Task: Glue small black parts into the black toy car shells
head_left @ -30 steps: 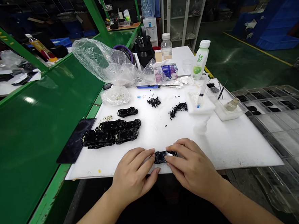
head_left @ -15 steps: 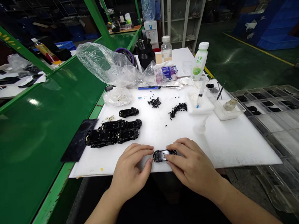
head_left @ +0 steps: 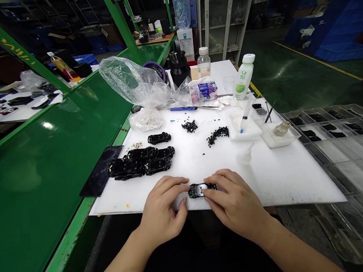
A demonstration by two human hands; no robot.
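Note:
A small black toy car part (head_left: 198, 190) with a bright silvery middle lies near the front edge of the white work surface. My right hand (head_left: 234, 196) grips its right end, the fingers bent over it and partly hiding it. At the other end is my left hand (head_left: 164, 207), thumb and fingers spread apart; an index fingertip is close to the part, and I cannot tell if it touches. Farther left, several similar black car parts (head_left: 143, 161) are heaped together, with a single one (head_left: 159, 137) behind them. Tiny black pieces (head_left: 218, 134) lie scattered in two piles ahead.
A syringe (head_left: 244, 117) rests on a white foam block, beside a clear tray (head_left: 280, 144) with a small glass bottle. Behind are a blue cutter (head_left: 182, 109), plastic bags (head_left: 135, 83) and bottles. A compartment tray (head_left: 348, 154) stands right; a dark flat panel (head_left: 100, 173) lies left.
My left thumb has moved away from the car part and the left hand has opened slightly. The right hand keeps its grip. The whole view has shifted a little.

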